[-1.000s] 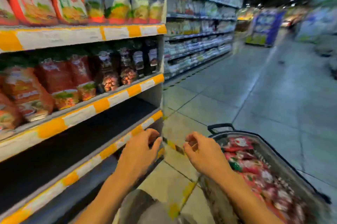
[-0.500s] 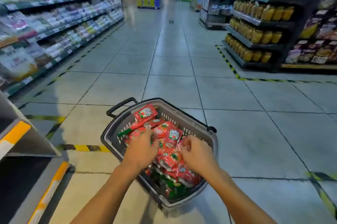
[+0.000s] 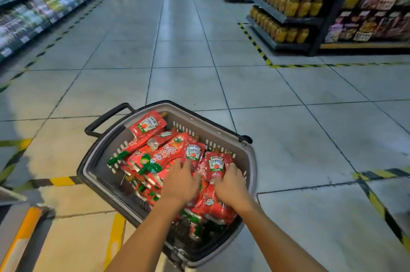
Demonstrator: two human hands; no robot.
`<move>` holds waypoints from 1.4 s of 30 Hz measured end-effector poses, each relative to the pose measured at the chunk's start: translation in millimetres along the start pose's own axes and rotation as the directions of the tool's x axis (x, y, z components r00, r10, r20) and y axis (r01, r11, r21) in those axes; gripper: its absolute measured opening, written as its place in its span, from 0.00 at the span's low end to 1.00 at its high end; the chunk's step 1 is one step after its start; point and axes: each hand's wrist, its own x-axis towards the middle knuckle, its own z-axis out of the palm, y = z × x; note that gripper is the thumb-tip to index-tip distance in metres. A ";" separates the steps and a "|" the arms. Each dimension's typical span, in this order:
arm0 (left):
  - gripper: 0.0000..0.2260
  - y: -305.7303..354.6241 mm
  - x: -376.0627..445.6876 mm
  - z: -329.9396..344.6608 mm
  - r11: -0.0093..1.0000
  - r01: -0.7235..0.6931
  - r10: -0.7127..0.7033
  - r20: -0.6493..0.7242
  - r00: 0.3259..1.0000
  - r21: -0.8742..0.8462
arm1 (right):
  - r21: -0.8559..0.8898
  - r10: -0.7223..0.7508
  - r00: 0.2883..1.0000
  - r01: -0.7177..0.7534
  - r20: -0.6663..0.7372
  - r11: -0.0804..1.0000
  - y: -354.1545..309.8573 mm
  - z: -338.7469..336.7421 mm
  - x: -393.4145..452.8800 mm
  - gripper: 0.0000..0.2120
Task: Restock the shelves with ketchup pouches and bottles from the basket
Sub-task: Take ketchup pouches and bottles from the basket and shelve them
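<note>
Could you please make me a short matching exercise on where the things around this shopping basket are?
Things:
1. basket
2. upright pouch
3. black handle
4. yellow packs

Places:
A. far-left side of the basket
B. shelves at upper right
C. on the tiled floor
D. at the right hand

Pairs: 1-C, 2-D, 3-A, 4-B
</note>
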 end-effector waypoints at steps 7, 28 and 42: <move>0.23 -3.2 34.9 17.0 0.984 0.057 -0.057 -0.006 0.998 0.172 | -0.122 0.075 0.995 -0.082 -0.063 0.989 11.8 11.1 20.7 0.27; 0.27 -4.1 13.0 -16.8 0.699 0.388 -0.391 0.133 0.911 -0.601 | -0.006 0.162 0.984 -0.163 -0.075 0.987 11.5 8.6 37.4 0.44; 0.12 -54.5 -129.8 -138.9 0.225 0.143 -0.503 0.011 0.864 -0.964 | 0.665 -0.289 0.954 0.166 0.078 0.729 -74.7 14.1 -82.7 0.16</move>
